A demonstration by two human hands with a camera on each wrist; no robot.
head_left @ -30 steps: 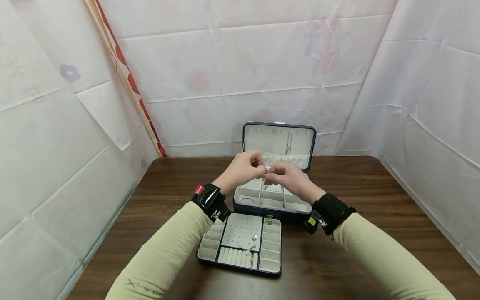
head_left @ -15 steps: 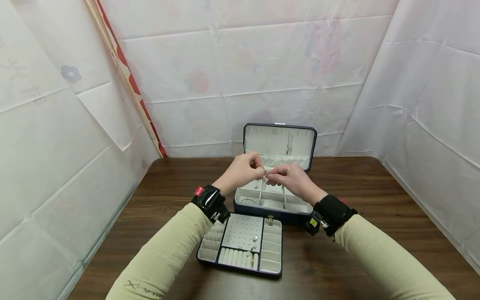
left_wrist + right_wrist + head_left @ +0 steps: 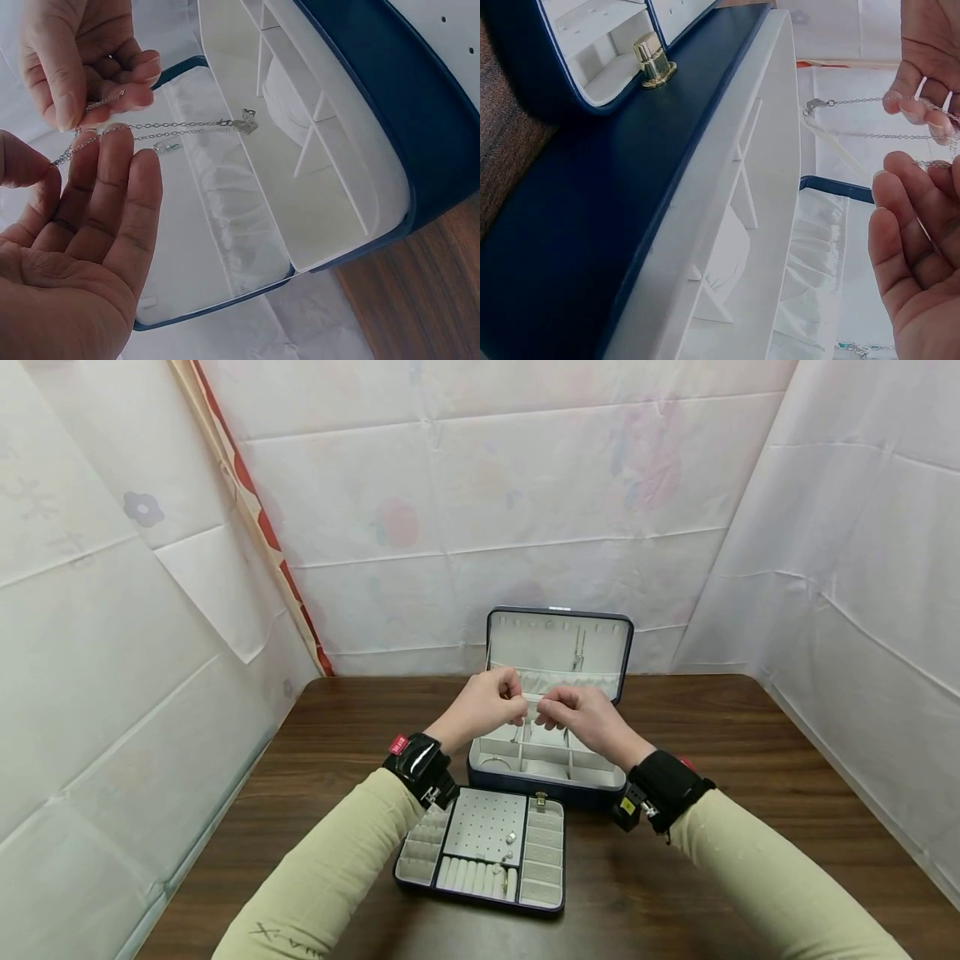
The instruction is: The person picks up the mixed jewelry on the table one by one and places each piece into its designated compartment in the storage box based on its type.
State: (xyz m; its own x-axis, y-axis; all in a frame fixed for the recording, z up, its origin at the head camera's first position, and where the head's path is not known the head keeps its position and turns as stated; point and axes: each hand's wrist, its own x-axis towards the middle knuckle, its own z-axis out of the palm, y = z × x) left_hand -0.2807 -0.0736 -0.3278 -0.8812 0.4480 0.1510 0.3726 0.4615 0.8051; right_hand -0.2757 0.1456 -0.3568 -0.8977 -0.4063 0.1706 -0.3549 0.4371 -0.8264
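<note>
Pinching a silver necklace [image 3: 238, 125] between clamped fingertips, the left hand [image 3: 489, 702] and right hand [image 3: 581, 710] hold it over the open jewelry box [image 3: 551, 787]; one chain [image 3: 578, 652] already hangs inside the far lid [image 3: 525, 639], this necklace not yet put down.

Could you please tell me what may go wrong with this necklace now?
The thin necklace, held only at the fingertips, might slip from the hands and drop into the open box below. Its two hanging strands run close together and could tangle. The dangling pendant might catch on the box's dividers.
</note>
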